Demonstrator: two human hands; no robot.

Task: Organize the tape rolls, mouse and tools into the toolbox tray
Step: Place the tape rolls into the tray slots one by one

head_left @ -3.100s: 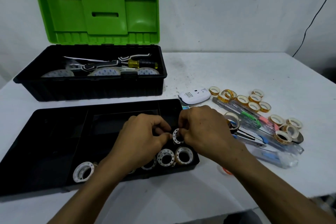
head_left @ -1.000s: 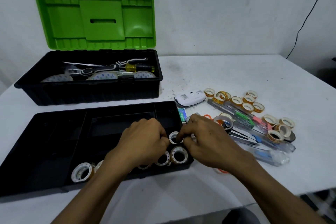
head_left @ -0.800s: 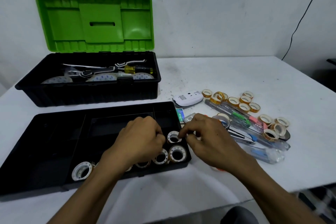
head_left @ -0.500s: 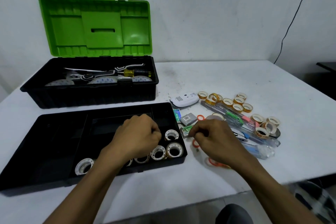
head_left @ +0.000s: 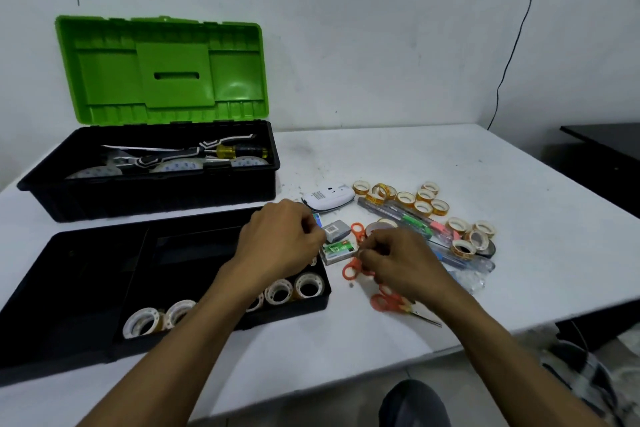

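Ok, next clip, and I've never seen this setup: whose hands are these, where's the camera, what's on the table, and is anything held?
No machine here: a person works with bare hands, and the one camera sits on their head, looking forward and down. So the left hand and right hand are the wearer's own. On the white table stand an open toolbox with a green lid and, in front of it, its black tray, with tape rolls along its near edge. Right of the tray lie a white mouse, loose tape rolls, pens, small boxes and orange scissors. The left hand is curled over the tray's right end, the right hand over the scissors. Whether either grips anything, the fingers hide.
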